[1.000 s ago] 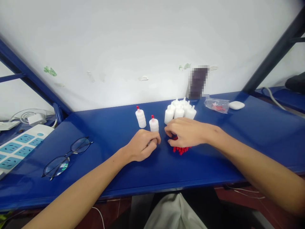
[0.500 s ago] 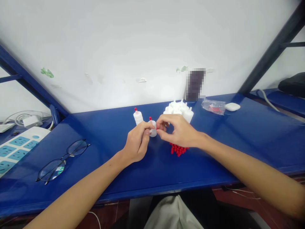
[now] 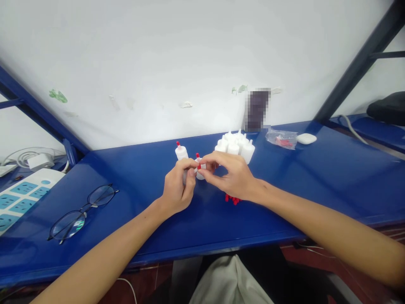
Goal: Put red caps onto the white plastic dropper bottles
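My left hand (image 3: 179,184) is closed around a white squeeze bottle (image 3: 184,177), mostly hidden by my fingers, with its tip pointing right. Between thumb and fingertips, my right hand (image 3: 232,175) pinches a small red cap (image 3: 199,166) at that tip; whether it is seated I cannot tell. Just behind my fingertips stands another white bottle (image 3: 201,174) with a red cap on its nozzle, partly covered. A further red-capped bottle (image 3: 181,153) stands upright behind my left hand. Loose red caps (image 3: 234,199) lie below my right hand, which partly hides them.
Several uncapped white bottles (image 3: 233,148) stand grouped behind my right hand. A clear bag (image 3: 281,139) with red pieces and a white rounded object (image 3: 306,139) lie at back right. Glasses (image 3: 85,207) and a power strip (image 3: 28,194) are on the left of the blue table (image 3: 133,169).
My right hand has moved left with the red cap, bringing it to the tip of the bottle in my left hand. The view has shifted slightly.
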Available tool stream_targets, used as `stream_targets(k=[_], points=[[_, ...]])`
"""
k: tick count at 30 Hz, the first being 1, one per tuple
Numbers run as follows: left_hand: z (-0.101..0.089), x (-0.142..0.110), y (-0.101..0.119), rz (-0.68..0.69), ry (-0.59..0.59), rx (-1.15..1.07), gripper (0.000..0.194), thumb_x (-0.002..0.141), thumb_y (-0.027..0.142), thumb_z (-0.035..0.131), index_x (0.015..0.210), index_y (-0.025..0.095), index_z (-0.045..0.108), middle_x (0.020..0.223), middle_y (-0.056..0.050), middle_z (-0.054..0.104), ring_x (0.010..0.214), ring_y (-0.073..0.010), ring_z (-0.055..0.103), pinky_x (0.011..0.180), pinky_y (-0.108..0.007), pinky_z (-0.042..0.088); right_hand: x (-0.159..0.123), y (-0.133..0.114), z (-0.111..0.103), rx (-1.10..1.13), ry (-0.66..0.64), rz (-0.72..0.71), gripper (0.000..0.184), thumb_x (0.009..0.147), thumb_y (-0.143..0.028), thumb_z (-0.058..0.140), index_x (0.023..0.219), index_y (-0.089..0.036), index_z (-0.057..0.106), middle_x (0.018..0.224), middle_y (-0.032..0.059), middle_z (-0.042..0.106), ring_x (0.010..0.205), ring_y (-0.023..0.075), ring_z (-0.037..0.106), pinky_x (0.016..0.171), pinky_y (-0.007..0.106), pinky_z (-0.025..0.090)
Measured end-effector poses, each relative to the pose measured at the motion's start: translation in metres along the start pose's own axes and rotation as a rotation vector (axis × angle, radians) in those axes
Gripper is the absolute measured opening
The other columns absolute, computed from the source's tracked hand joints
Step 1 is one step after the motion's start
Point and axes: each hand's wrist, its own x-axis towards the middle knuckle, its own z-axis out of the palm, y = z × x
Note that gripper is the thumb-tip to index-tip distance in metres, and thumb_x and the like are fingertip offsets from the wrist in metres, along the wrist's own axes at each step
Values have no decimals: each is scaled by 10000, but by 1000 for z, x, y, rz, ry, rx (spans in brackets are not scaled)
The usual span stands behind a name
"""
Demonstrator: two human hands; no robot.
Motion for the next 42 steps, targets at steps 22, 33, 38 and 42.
stream_targets(k=[22,33,38,42], points=[[0,-2,-5,-35,-140,-213,241,1002,168,352,1229,194,428,753,36,513,574,-73,488,584,-213,419,-3,3,2,-361,-117,-55,251,989,-322,484,895,-151,641,722,15,681,577,100,554,578,239,406],[0,-1,-4,-50,-185,-343,282,999,206,391,1280,213,377,813,21,510,579,-67,457,563,-203,408,-7,4,1,-420,-96,-64,286,989,-355,495,892,-175,696,664,-8,696,529,83,554,518,229,367],[0,-2,-5,-83,-192,-366,275,1009,245,373,1283,216,382,802,22,512,577,-70,458,547,-201,406,-7,4,0,-442,-121,-65,291,989,-352,492,894,-181,708,687,-6,720,540,84,581,519,231,369],[-1,-4,-4,-125,-194,-332,275,1011,250,345,1281,217,387,789,24,534,572,-78,477,548,-212,411,-7,5,-2,-467,-145,-90,294,988,-342,493,883,-176,711,690,-5,727,533,88,592,508,233,355]])
